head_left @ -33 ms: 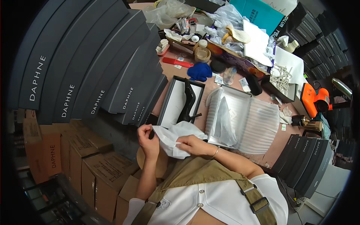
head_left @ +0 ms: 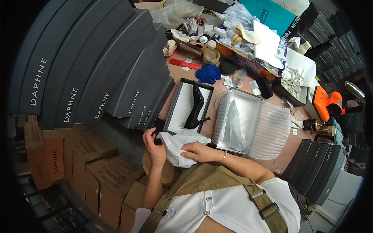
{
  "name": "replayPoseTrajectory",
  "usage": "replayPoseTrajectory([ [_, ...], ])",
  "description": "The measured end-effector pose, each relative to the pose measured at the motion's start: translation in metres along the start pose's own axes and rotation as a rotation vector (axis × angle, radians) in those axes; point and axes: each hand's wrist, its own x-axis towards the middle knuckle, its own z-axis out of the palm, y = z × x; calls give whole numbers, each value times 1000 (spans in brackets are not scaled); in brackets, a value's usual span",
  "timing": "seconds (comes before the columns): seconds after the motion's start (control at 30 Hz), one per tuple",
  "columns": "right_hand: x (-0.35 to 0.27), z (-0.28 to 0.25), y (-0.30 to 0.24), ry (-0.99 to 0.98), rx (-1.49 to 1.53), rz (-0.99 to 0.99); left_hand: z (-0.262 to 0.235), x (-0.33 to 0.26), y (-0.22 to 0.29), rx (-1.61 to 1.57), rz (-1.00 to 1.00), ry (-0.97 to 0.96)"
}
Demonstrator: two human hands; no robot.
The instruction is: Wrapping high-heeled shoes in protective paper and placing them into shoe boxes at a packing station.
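Observation:
My right hand (head_left: 198, 152) grips a bunched sheet of white tissue paper (head_left: 175, 144) in front of my chest, its fingers partly buried in the folds. My left hand (head_left: 154, 146) is at the paper's left edge with its fingers apart; whether it touches the sheet is hard to tell. Just beyond the paper, a black high-heeled shoe (head_left: 195, 106) lies on its side in a dark shoebox half (head_left: 171, 116) with a white lining. To the right, an open box (head_left: 248, 101) holds a white-wrapped item (head_left: 234, 128), with ribbed translucent padding (head_left: 269, 130) folded out over its right side.
Stacked dark shoeboxes (head_left: 89, 62) tower at the left, above brown cartons (head_left: 112, 174). More shoeboxes (head_left: 312, 167) stand at the right. Behind lie a red comb (head_left: 182, 63), a blue cloth (head_left: 208, 73), a tape roll (head_left: 211, 57) and an orange tool (head_left: 320, 104).
My left hand's fingers have loosened and spread beside the tissue paper's edge. The paper has shifted slightly and crumpled; my right hand keeps its grip.

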Motion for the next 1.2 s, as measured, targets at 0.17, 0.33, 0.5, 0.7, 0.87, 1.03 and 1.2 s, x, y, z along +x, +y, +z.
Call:
replayPoseTrajectory([
  [0.17,34,-31,2,-128,-219,-1,-57,-56,-83,-205,-396,-172],
  [0.33,79,-77,68,43,-975,260,-89,-38,-58,-268,-530,-57],
  [0.5,61,-97,28,-33,-1086,185,-76,-24,-31,-205,-425,-141],
  [0.7,42,-97,51,16,-842,154,-41,-1,-18,-190,-327,-203],
  [0.87,38,-40,97,406,-914,215,-28,26,-3,-82,-218,-285],
  [1.03,23,-51,104,628,-469,119,-18,50,7,84,40,-234],
  [1.2,-90,-83,-2,561,565,45,14,71,23,-10,27,-176],
])
